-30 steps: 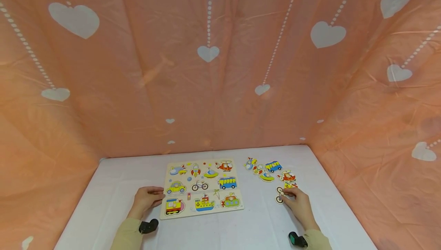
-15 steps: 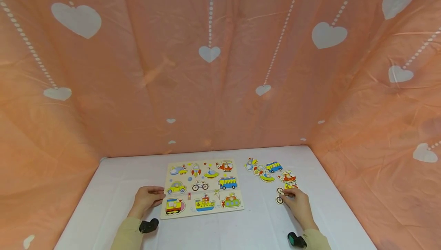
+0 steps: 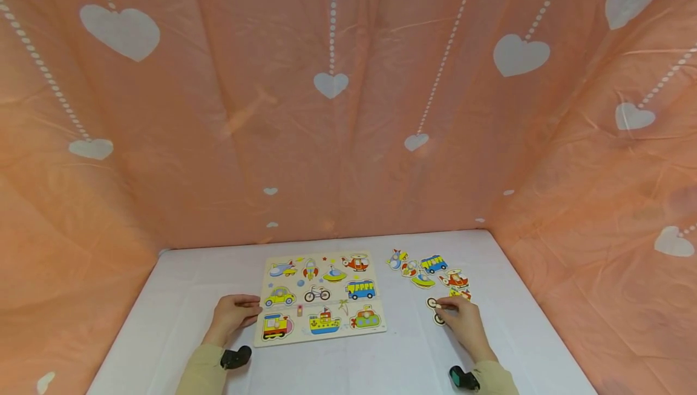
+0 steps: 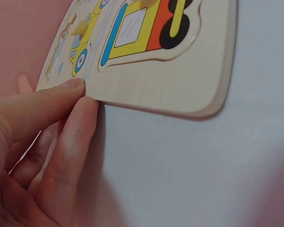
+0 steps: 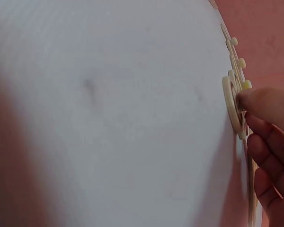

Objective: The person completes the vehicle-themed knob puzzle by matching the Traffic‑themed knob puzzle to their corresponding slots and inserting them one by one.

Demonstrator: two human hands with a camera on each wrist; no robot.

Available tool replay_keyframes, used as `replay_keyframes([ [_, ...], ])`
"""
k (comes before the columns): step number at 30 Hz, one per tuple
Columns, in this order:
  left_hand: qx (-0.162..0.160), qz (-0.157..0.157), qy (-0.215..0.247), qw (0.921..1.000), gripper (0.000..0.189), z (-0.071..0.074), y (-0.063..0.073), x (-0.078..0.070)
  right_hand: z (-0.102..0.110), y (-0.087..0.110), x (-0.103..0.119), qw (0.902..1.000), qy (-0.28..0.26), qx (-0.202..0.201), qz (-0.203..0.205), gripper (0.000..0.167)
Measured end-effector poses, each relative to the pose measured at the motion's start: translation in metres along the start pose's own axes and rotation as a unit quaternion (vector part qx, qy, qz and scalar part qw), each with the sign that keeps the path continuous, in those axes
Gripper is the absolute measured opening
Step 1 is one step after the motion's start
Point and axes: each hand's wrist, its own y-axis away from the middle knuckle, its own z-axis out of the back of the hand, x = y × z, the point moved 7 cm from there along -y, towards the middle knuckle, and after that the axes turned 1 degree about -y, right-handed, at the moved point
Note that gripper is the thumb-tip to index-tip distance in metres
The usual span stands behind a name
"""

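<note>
In the head view, a light wooden puzzle board [image 3: 301, 329] with printed vehicles lies on the table. My left hand [image 3: 229, 320] pinches its left edge. The left wrist view shows the thumb [image 4: 61, 97] over the rim of the board [image 4: 156, 87], near the train picture. To the right of the board, my right hand [image 3: 464, 323] holds a bicycle puzzle piece [image 3: 431, 303] between thumb and fingers, partly hiding it. In the right wrist view the bicycle piece [image 5: 231, 106] appears edge-on and tilted, close to the tabletop.
Beyond my right hand lie several loose knobbed pieces: a plane [image 3: 397, 259], a rocket [image 3: 409, 268], a flying saucer [image 3: 422, 280], a bus [image 3: 434, 264] and a helicopter [image 3: 454, 279]. Another colourful piece [image 3: 460, 293] is partly covered by the hand. Pink heart-patterned cloth [image 3: 305, 159] surrounds the white table [image 3: 348, 371].
My right hand has shifted slightly left with the bicycle piece, away from the loose pieces. The left hand and the board have stayed in place.
</note>
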Motion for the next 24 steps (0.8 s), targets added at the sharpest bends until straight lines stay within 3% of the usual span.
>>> replay_keyframes([
  [4, 0.004, 0.002, 0.000, 1.0000, 0.031, 0.0006, -0.0012, 0.0011, -0.0024, -0.0006, 0.0038, 0.9999, -0.010, -0.001, 0.009, 0.019],
  [11, 0.003, 0.002, 0.000, 1.0000, 0.031, 0.0008, -0.0013, 0.0009, -0.0059, -0.0024, 0.0047, 0.9997, -0.013, 0.015, -0.011, 0.020],
  [24, -0.003, -0.004, 0.001, 1.0000, 0.029, 0.0003, -0.0024, 0.0027, -0.0057, -0.0021, 0.0004, 0.9995, 0.002, 0.003, -0.030, 0.016],
])
